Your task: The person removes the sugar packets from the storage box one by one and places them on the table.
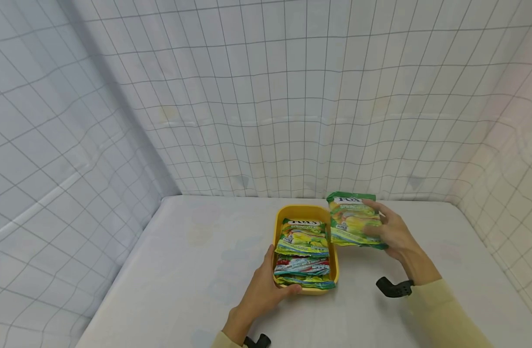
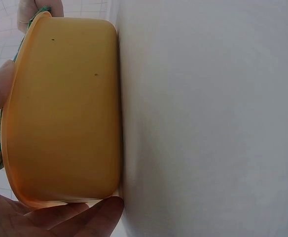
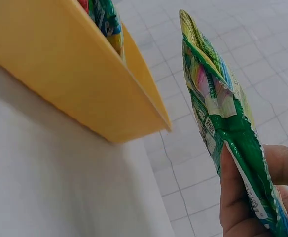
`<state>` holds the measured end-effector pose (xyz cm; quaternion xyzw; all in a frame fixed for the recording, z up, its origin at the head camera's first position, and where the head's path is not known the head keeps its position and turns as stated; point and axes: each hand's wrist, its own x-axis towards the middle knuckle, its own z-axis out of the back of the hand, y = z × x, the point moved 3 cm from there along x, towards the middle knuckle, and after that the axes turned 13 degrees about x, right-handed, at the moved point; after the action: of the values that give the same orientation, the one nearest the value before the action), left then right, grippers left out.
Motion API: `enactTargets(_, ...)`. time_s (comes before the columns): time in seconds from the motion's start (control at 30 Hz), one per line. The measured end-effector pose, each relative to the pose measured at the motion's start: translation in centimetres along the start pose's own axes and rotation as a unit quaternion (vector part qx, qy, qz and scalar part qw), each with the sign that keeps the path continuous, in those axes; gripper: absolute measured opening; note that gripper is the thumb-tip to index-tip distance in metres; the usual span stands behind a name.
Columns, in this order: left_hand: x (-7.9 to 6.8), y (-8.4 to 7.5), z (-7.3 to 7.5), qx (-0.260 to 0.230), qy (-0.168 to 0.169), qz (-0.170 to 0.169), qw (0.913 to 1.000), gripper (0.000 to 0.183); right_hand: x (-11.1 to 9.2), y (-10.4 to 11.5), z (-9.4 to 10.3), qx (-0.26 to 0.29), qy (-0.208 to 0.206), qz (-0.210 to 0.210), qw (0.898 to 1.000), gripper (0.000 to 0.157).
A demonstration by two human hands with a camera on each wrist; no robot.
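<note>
A yellow plastic tub [image 1: 335, 270] stands on the white table, holding several candy packets. Inside, a green-and-yellow Fox's packet [image 1: 302, 238] lies toward the far end, a red-and-blue packet [image 1: 301, 265] in front of it, and another green one at the near end. My left hand [image 1: 266, 285] grips the tub at its near left corner, thumb at the near rim and fingers along the left wall [image 2: 65, 113]. Off the tub's right side, my right hand [image 1: 392, 232] pinches a green-and-yellow Fox's candy packet [image 1: 350, 220] between thumb and fingers, raised above the table.
The white tabletop [image 1: 196, 270] spreads out on both sides of the tub. White sheeting with a dark grid [image 1: 270, 121] rises behind the table and along both sides. Both wrists wear a black band [image 1: 396, 288].
</note>
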<state>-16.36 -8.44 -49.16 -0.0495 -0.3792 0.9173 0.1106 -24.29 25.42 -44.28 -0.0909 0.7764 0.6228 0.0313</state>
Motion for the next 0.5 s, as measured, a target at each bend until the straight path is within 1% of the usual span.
enactTargets(0.3, 0.0, 0.1, 0.0, 0.0, 0.0, 0.0, 1.0, 0.128, 0.0, -0.5, 1.6, -0.021, -0.024, 0.001, 0.999, 0.083)
enactTargets(0.5, 0.0, 0.0, 0.1, 0.001, -0.001, 0.0, 1.0, 0.128, 0.2, -1.3, 2.6, -0.037, -0.043, -0.005, 0.998, 0.082)
